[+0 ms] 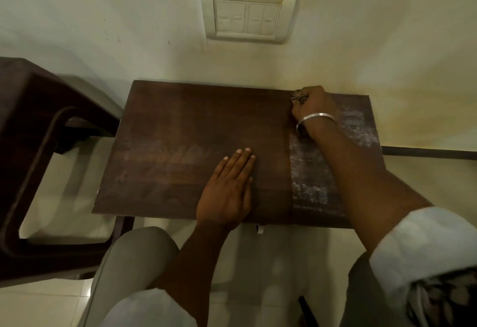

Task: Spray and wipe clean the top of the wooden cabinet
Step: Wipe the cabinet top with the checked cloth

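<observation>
Right hand (313, 106) is fisted, clamped on a small dark patterned cloth (299, 97) at the far edge of the cabinet top (193, 133), just short of the wall (129, 30). Most of the cloth is buried in the fist; only a wad shows. Silver bangle (316, 120) on that wrist.

Left hand (228, 190) lies flat, palm down, fingers together, holding nothing, near the front edge.

Top is a dark brown wood-grain rectangle. Under and right of the right forearm it's hazed with whitish streaky film; left of that hand it's darker and cleaner, faint smears near the left fingertips.

Wall is cream and stained, with a four-rocker switch plate (249, 15) above. Dark moulded chair (38, 159) left of the left hand, cut off by the frame. Glossy pale floor tiles (51, 210) below. No spray bottle in view.
</observation>
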